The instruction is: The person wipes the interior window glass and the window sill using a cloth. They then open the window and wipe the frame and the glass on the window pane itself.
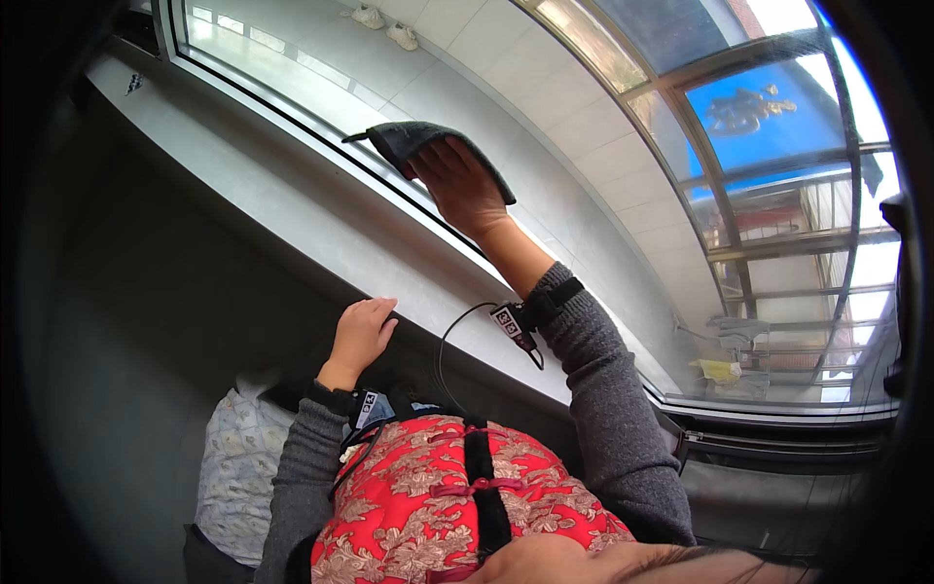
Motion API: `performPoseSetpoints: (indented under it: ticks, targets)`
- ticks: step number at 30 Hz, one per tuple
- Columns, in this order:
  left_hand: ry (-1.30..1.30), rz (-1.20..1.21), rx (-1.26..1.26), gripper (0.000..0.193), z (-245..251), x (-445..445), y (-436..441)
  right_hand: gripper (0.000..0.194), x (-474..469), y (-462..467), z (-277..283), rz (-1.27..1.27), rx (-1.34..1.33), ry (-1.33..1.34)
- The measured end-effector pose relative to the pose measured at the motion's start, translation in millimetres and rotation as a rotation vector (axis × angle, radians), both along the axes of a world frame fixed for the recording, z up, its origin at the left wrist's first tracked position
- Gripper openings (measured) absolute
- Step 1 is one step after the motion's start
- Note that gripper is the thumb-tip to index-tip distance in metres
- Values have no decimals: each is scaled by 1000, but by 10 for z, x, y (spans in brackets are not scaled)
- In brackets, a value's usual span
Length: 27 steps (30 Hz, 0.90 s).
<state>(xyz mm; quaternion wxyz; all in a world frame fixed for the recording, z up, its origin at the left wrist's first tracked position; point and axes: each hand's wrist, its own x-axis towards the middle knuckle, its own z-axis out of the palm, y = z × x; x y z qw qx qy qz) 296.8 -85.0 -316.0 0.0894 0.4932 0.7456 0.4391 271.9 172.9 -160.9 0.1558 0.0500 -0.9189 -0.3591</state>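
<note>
My right hand (pixel 463 190) holds a dark grey cloth (pixel 394 142) spread under its fingers, up against the glass pane (pixel 511 131) of a window. One corner of the cloth sticks out to the left, over the lower part of the window frame. My left hand (pixel 361 336) is lower down, at the front edge of the pale windowsill (pixel 292 219). It holds nothing, and its thumb stands apart from the fingers. Whether its fingertips rest on the sill edge is hard to tell.
A black strapped device (pixel 514 325) with a cable hangs from my right wrist over the sill. A small patterned object (pixel 134 84) lies at the sill's far left end. A patterned quilted fabric (pixel 237 467) is below left. White shoes (pixel 368 16) show beyond the glass.
</note>
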Motion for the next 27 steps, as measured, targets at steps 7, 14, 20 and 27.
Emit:
performPoseSetpoints:
  ticks: [7, 14, 20, 27]
  targets:
    - [21, 34, -67, 31, 42, 67, -86, 50, 1024, 36, -1384, -140, -545, -141]
    - [104, -61, -108, 29, 198, 374, 270, 51, 3056, 287, -1513, -333, -529, 24]
    - [198, -233, -76, 30, 417, 1196, 924, 57, 4919, 642, -1414, -515, -624, 238]
    - [216, -389, -128, 30, 443, 2201, 1314, 59, 6731, 960, -1545, -810, -605, 447]
